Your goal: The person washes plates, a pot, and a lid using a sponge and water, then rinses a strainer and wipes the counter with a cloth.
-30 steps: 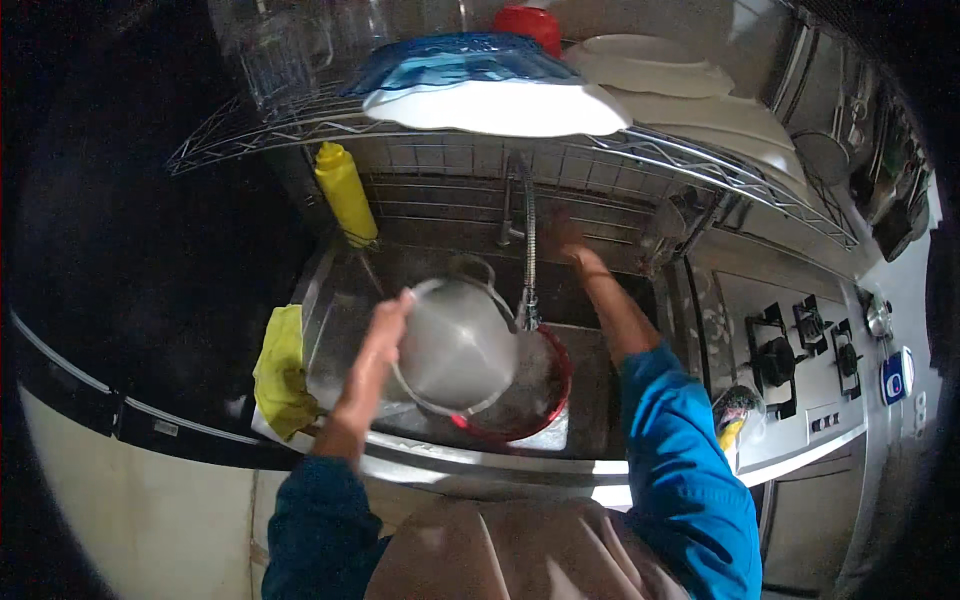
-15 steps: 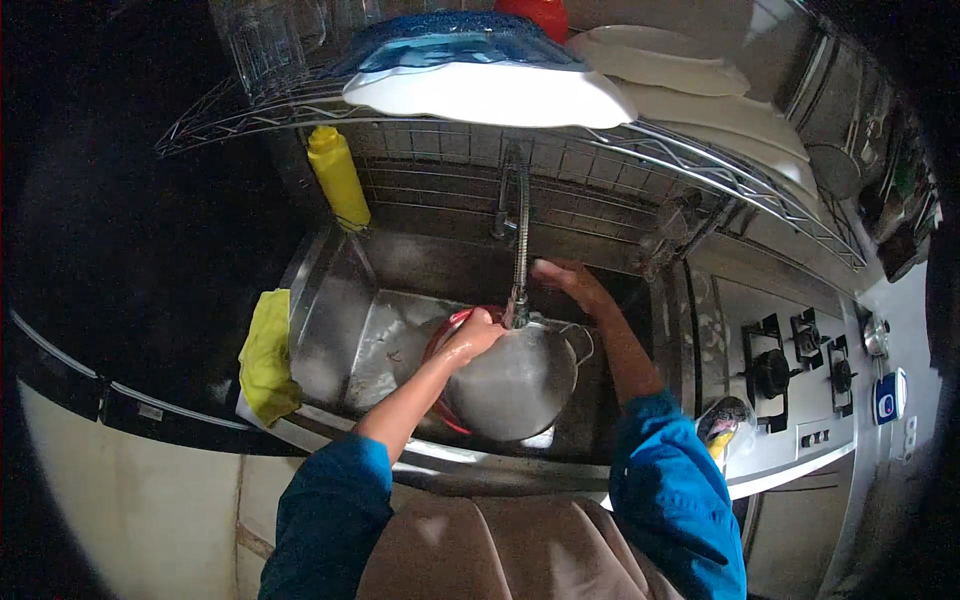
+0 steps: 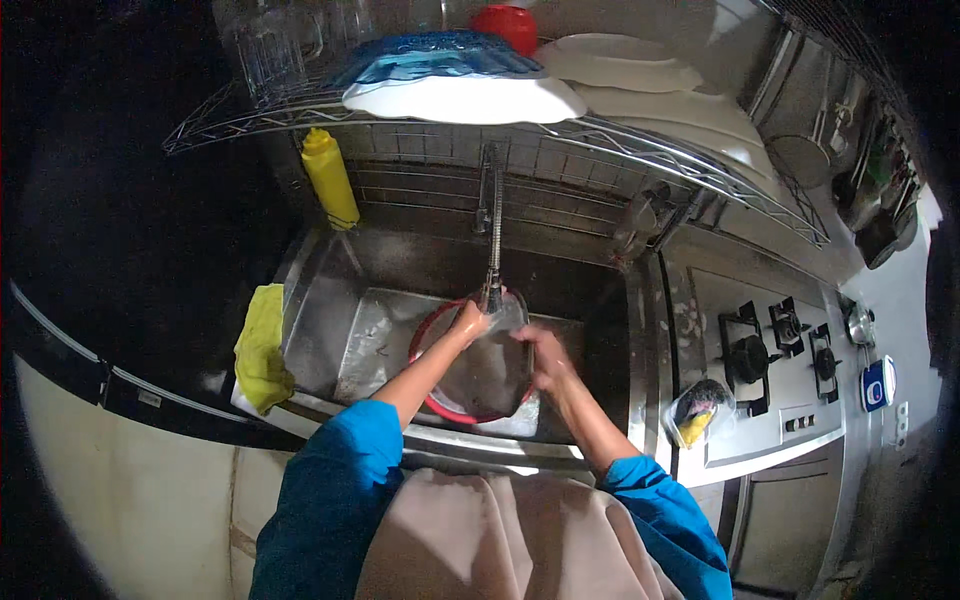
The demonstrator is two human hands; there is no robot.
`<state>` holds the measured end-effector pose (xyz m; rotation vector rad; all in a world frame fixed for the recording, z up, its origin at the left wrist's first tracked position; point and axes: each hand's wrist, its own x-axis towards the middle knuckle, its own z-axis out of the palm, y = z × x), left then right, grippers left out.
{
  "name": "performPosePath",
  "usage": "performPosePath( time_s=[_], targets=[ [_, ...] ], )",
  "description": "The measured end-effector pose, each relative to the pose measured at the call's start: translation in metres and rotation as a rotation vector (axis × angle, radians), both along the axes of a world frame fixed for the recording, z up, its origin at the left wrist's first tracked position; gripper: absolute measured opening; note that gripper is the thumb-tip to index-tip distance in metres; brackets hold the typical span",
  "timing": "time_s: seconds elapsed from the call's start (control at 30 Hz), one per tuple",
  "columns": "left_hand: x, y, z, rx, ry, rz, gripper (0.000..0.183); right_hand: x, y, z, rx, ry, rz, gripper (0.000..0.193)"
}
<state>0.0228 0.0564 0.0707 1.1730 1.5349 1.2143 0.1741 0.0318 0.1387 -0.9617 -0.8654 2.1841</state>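
In the sink, a round steel vessel (image 3: 485,372) sits tilted beneath the spring-neck faucet (image 3: 495,245), with a red ring around its edge. I cannot tell whether the ring belongs to it or to a basin below. My left hand (image 3: 471,321) is at its far side, right against the faucet's spray head, fingers closed; what they grip is hidden. At the vessel's right edge is my right hand (image 3: 545,358), thumb on the near side and fingers curled behind, partly blurred. A pale, shiny patch, perhaps water, shows below the spray head between both hands.
A yellow-green cloth (image 3: 262,350) hangs over the sink's left edge. Behind stands a yellow squeeze bottle (image 3: 330,180). Above the sink, a wire rack (image 3: 690,160) holds plates and glasses. To the right are a gas hob (image 3: 750,360) and a clear bag (image 3: 698,412) with a yellow item.
My right hand has come down from behind the faucet to the vessel's right edge. The vessel has tipped, its rounded steel side no longer facing up. The view has shifted slightly.
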Motion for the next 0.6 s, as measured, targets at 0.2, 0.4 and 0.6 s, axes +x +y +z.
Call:
performPosePath(
  time_s=[0.2,0.4,0.6],
  targets=[
    [0.015,-0.076,0.013,0.365,0.109,-0.122,0.059,-0.021,0.011,-0.007,-0.15,0.22,-0.361,0.015],
    [-0.009,-0.085,0.021,0.51,0.671,-0.279,0.07,-0.024,-0.003,0.027,-0.19,0.167,-0.455,0.008],
    [-0.002,-0.044,0.018,0.203,0.467,-0.2,0.057,0.028,-0.02,0.03,0.649,-0.416,-0.352,0.028]
  ],
)
